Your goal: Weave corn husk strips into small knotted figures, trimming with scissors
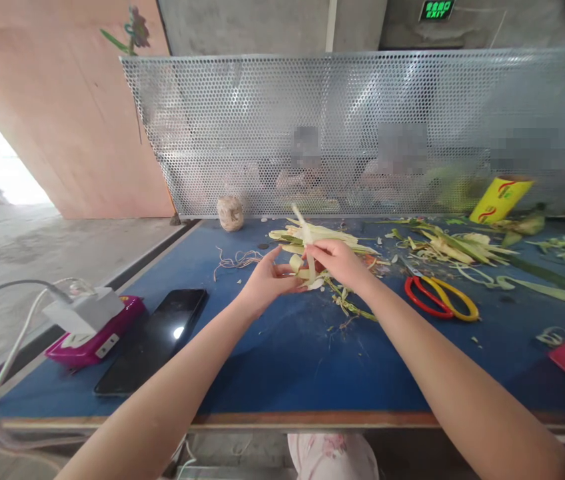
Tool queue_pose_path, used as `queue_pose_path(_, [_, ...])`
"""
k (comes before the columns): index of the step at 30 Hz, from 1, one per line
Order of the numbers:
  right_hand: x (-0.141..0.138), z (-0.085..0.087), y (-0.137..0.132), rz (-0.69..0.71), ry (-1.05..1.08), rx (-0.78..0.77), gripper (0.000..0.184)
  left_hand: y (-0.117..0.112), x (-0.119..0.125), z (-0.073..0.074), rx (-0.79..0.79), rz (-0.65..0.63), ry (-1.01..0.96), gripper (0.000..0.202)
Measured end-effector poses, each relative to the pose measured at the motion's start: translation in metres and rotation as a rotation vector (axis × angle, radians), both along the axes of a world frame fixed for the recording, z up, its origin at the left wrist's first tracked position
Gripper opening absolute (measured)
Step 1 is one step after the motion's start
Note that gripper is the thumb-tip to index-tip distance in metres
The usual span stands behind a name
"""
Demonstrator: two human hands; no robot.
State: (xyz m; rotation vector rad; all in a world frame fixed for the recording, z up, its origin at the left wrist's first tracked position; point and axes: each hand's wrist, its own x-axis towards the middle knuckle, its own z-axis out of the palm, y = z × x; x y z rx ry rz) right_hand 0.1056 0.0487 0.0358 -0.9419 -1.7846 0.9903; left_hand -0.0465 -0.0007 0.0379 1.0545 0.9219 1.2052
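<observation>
Over the middle of the blue table, both hands are at work on pale husk strips. My left hand (270, 280) pinches a bent husk strip (296, 263) between thumb and fingers. My right hand (340, 263) grips the long pale strip (301, 223), which stands up at a tilt and crosses the bent piece. Where the strips meet, fingers hide part of them. Behind the hands lies a pile of pale green husks (332, 233). Thin greenish scraps (345, 303) rest just below my right hand.
Red-and-yellow-handled scissors (440, 298) and more husks (455, 245) lie to the right, near a yellow roll (500, 199). On the left are a phone (155, 340), a pink power strip (97, 340), loose strings (237, 260) and a twine ball (230, 213). A perforated metal screen (242, 113) stands behind.
</observation>
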Motion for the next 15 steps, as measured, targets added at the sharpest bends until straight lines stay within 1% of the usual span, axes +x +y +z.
queue_pose_path(4, [-0.003, 0.0, -0.0026, -0.025, -0.043, 0.067, 0.026, -0.0015, 0.0003, 0.0007, 0.025, -0.008, 0.006, 0.09])
queue_pose_path(9, [-0.0026, -0.0001, -0.0011, -0.093, -0.166, 0.219, 0.024, -0.0017, -0.0012, 0.0016, 0.049, 0.005, 0.021, 0.087])
queue_pose_path(15, [-0.0072, -0.0012, -0.0063, -0.147, -0.305, 0.284, 0.026, -0.0022, 0.0008, 0.0009, 0.061, 0.024, 0.082, 0.09])
